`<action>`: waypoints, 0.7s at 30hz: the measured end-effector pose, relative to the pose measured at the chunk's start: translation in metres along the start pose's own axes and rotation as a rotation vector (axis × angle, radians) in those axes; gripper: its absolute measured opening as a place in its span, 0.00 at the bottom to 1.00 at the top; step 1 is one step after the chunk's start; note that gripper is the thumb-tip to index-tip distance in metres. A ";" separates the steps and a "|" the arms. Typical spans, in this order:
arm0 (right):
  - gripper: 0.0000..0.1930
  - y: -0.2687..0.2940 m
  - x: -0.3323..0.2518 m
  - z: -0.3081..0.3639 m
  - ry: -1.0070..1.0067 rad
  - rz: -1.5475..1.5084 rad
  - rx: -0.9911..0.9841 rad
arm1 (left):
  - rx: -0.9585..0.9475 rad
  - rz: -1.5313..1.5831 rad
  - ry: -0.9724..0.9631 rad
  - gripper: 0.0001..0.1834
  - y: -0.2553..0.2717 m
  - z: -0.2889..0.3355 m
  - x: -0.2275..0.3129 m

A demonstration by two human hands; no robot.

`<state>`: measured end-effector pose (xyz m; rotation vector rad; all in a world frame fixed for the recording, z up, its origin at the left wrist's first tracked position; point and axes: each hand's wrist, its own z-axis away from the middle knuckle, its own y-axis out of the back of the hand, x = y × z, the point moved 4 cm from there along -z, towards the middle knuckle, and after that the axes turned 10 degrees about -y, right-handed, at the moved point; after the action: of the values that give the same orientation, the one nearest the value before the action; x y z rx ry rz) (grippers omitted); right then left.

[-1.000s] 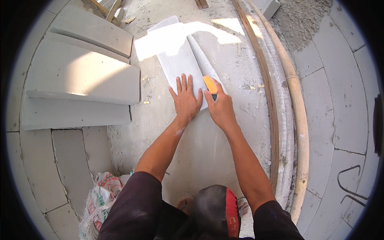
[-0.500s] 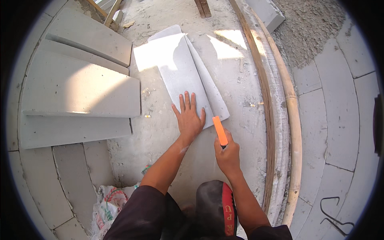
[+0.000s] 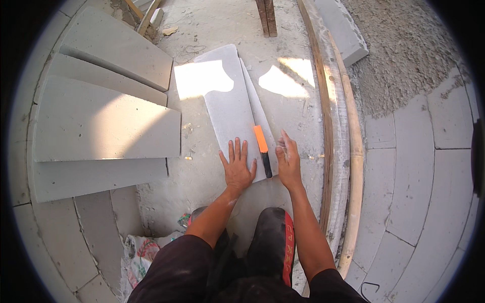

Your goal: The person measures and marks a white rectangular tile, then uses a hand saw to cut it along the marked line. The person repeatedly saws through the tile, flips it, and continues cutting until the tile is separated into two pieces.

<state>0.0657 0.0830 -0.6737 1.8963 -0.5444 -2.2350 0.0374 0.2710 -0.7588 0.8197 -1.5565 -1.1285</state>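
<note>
My left hand point(image 3: 237, 169) lies flat, fingers spread, on the near end of a light grey, thin block slab point(image 3: 230, 108). A second grey slab point(image 3: 252, 88) lies under it, turned a little so that its right edge shows. A hand tool point(image 3: 262, 151) with a flat orange part and a black handle rests on the near right part of the slabs, orange end pointing away from me. Just right of the tool is my right hand point(image 3: 288, 161), open and holding nothing, its fingers extended and somewhat blurred.
Large grey blocks point(image 3: 108, 118) are stacked at the left. A timber plank point(image 3: 328, 126) and a bamboo pole point(image 3: 355, 151) run along the right, beside a block wall point(image 3: 409, 171). A wooden post point(image 3: 267, 17) stands ahead. A white woven sack point(image 3: 141, 257) lies near my left leg.
My right hand has let go of the orange and black tool, which now lies on the slabs, and has opened beside it. My left hand stays flat on the upper slab.
</note>
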 end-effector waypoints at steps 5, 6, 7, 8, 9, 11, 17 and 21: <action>0.28 -0.002 0.048 -0.154 -0.015 0.277 0.161 | -0.063 0.031 0.016 0.44 0.001 -0.005 0.000; 0.29 -0.011 0.059 -0.177 0.042 0.374 0.183 | -0.070 0.035 0.017 0.44 -0.001 -0.004 -0.001; 0.29 -0.020 0.069 -0.196 0.096 0.472 0.207 | -0.079 0.041 0.013 0.44 -0.004 -0.005 -0.001; 0.30 -0.029 0.079 -0.207 0.155 0.566 0.227 | -0.086 0.044 0.011 0.44 -0.005 -0.004 -0.001; 0.31 -0.035 0.087 -0.215 0.159 0.588 0.230 | -0.073 0.050 0.017 0.43 -0.005 -0.004 0.002; 0.34 -0.047 0.103 -0.224 0.165 0.637 0.239 | -0.100 0.055 0.035 0.43 -0.007 -0.004 -0.002; 0.38 -0.058 0.112 -0.223 0.129 0.651 0.190 | -0.163 0.080 0.096 0.41 -0.011 -0.003 -0.003; 0.38 -0.056 0.113 -0.227 0.086 0.666 0.189 | -0.104 0.181 0.070 0.40 0.010 -0.023 -0.010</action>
<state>0.2729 0.0564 -0.8284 1.5517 -1.1968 -1.7064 0.0624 0.2777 -0.7515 0.6290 -1.4700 -1.0284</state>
